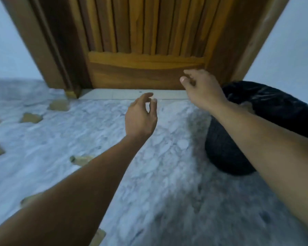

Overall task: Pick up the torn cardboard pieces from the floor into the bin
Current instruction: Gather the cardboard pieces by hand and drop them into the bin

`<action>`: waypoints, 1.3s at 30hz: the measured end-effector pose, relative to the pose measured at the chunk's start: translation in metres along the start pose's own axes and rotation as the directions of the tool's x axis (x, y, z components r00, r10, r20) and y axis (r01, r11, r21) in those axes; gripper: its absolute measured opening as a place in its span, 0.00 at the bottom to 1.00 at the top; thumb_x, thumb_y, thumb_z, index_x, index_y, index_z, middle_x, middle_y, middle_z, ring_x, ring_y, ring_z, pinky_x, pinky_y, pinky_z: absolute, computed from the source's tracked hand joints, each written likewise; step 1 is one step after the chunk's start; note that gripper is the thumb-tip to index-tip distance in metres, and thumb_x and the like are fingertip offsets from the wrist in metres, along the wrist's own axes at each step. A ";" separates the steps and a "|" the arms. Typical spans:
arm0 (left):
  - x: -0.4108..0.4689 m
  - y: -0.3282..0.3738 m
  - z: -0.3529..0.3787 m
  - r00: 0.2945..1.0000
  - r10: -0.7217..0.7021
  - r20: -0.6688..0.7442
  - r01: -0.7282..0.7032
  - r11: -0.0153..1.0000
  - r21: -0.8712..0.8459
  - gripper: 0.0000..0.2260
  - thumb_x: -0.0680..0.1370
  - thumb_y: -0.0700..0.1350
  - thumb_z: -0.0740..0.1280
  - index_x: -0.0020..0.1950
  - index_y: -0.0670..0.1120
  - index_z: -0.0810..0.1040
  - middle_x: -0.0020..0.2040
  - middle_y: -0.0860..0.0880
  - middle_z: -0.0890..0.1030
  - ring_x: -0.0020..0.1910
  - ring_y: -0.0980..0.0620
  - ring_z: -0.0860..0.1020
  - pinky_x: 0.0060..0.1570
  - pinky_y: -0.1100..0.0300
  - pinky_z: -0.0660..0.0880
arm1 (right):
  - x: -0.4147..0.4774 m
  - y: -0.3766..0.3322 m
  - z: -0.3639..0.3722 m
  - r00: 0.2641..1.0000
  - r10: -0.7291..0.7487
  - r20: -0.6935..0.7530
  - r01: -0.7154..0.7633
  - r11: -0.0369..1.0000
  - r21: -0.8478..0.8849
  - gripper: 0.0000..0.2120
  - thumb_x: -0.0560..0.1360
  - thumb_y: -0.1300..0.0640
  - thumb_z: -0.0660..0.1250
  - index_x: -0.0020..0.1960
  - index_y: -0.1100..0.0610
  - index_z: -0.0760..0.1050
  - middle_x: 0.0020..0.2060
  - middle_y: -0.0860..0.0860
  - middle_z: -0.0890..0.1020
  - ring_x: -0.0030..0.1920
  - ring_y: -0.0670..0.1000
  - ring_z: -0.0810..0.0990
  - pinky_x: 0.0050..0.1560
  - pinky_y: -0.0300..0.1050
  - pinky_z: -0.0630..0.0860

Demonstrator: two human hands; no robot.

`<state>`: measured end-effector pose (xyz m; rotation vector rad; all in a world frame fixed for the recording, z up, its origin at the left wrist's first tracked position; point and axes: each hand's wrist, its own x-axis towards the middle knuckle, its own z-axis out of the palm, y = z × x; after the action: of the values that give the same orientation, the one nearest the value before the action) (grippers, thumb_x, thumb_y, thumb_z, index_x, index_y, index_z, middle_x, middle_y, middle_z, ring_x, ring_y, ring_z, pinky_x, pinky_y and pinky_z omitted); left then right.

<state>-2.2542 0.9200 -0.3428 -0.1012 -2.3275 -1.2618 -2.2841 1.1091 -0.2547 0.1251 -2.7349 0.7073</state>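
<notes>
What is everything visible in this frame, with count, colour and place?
floor: one, grey-white marble, across the lower view
cardboard pieces: about seven, tan, scattered on the floor at left
bin: one, black with black liner, on the floor at right
door: one, brown wood, straight ahead
walls: two, pale, either side of the door
left hand: one, empty, loosely curled, centre
right hand: one, empty, loosely curled, beside the bin
</notes>
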 end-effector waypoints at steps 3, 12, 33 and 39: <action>-0.063 -0.080 -0.060 0.991 -0.127 -0.052 0.135 0.968 0.211 0.22 0.83 0.59 0.58 0.72 0.51 0.74 0.66 0.47 0.80 0.68 0.43 0.73 0.64 0.47 0.71 | -0.016 -0.050 0.079 0.973 -0.063 0.223 0.067 0.998 -0.014 0.25 0.84 0.41 0.57 0.77 0.50 0.68 0.74 0.53 0.70 0.73 0.57 0.68 0.71 0.54 0.68; -0.228 -0.194 -0.180 0.738 -0.633 0.234 0.312 0.628 0.713 0.60 0.58 0.88 0.48 0.81 0.59 0.36 0.82 0.43 0.36 0.79 0.36 0.34 0.71 0.29 0.34 | -0.118 -0.147 0.285 0.611 -0.068 0.788 0.156 0.987 -0.036 0.32 0.82 0.34 0.53 0.82 0.42 0.50 0.83 0.50 0.45 0.82 0.55 0.46 0.79 0.60 0.51; -0.312 -0.317 -0.497 0.440 -0.575 -0.690 0.877 0.109 0.468 0.46 0.68 0.82 0.52 0.81 0.63 0.47 0.83 0.45 0.46 0.80 0.34 0.39 0.71 0.26 0.41 | -0.283 -0.330 0.386 0.475 -0.350 0.807 0.585 0.811 0.007 0.51 0.60 0.12 0.47 0.76 0.28 0.33 0.79 0.52 0.30 0.77 0.70 0.30 0.64 0.85 0.36; -0.342 -0.346 -0.549 0.247 -0.828 -0.503 0.910 0.020 0.415 0.51 0.61 0.87 0.43 0.81 0.66 0.42 0.83 0.46 0.38 0.79 0.31 0.36 0.69 0.24 0.37 | -0.282 -0.379 0.418 0.449 -0.423 0.787 0.642 0.765 0.046 0.51 0.59 0.11 0.43 0.78 0.30 0.38 0.81 0.51 0.34 0.79 0.65 0.34 0.68 0.81 0.36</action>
<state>-1.8446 0.3360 -0.5132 1.9569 -2.5001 -0.6080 -2.0715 0.5767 -0.5181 1.5098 -3.1716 0.0540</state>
